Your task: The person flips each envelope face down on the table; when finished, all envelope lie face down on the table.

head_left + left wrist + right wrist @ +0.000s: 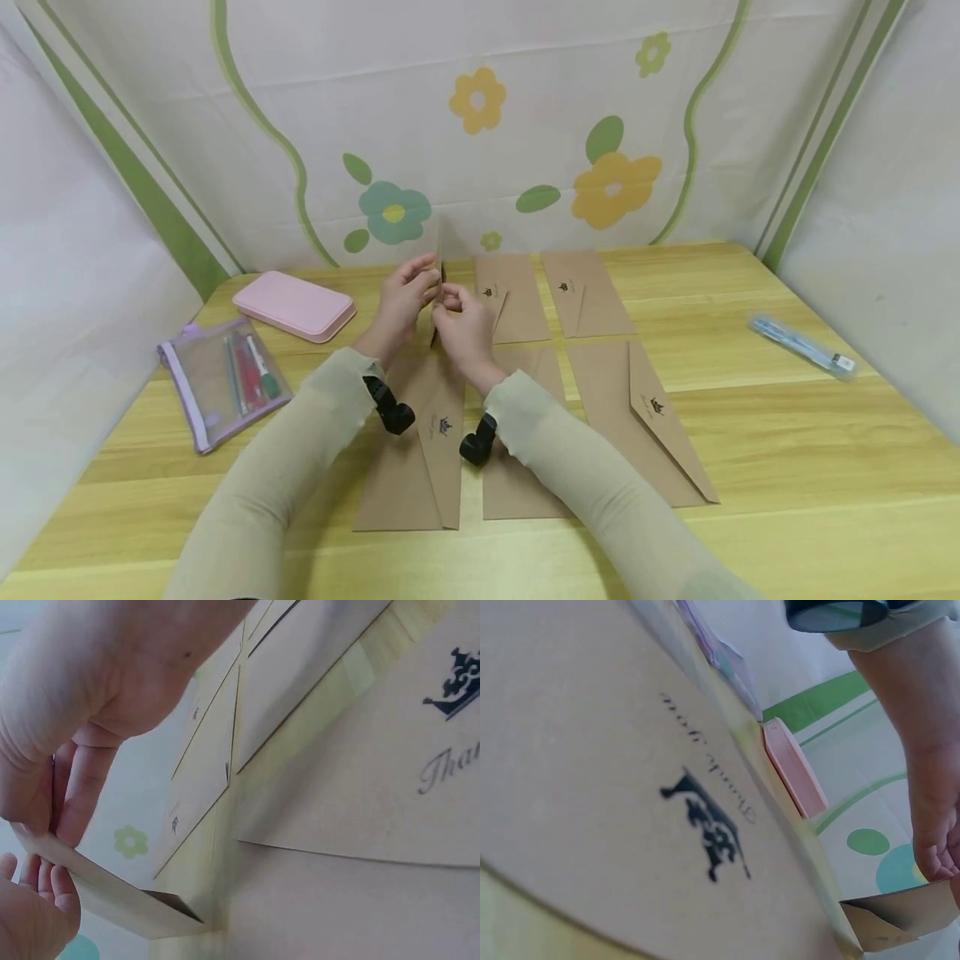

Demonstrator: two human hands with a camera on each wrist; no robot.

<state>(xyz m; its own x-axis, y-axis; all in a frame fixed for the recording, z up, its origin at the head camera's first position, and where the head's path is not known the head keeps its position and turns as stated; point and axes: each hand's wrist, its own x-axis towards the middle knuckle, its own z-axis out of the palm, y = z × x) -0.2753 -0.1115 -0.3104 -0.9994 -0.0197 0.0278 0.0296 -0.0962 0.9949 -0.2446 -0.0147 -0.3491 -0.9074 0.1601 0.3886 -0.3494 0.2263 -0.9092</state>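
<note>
Between my hands, a brown paper envelope stands on edge, seen nearly edge-on in the head view. My left hand holds it from the left with bent fingers, and my right hand pinches its near upper part. A dark gap shows at the envelope's lower end in the right wrist view. Below the hands lies another envelope, its flap printed with a crown and small lettering. The right forearm partly covers a plain-looking envelope. The fingers hide part of the held envelope.
More envelopes lie flat to the right: two far ones and a near one. On the left are a pink case and a mesh zip pouch with pens. A blue clear packet lies far right.
</note>
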